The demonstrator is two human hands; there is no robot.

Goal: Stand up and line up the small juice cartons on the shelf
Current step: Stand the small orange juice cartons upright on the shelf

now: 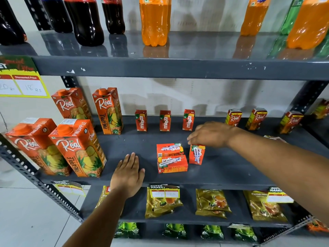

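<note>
Cartons lying: we are seeing two small juice cartons lying flat, touching, near the front edge of the shelf.
Carton standing: a third small carton is standing just beside them, tilting slightly.
Right hand: we are reaching over that carton's top, fingers touching it; we cannot tell whether they are gripping.
Left hand: we are resting it flat and released on the shelf's front edge.
Back edge: three Maaza cartons are standing apart in a row.
Left end: tall pineapple cartons are standing.
</note>
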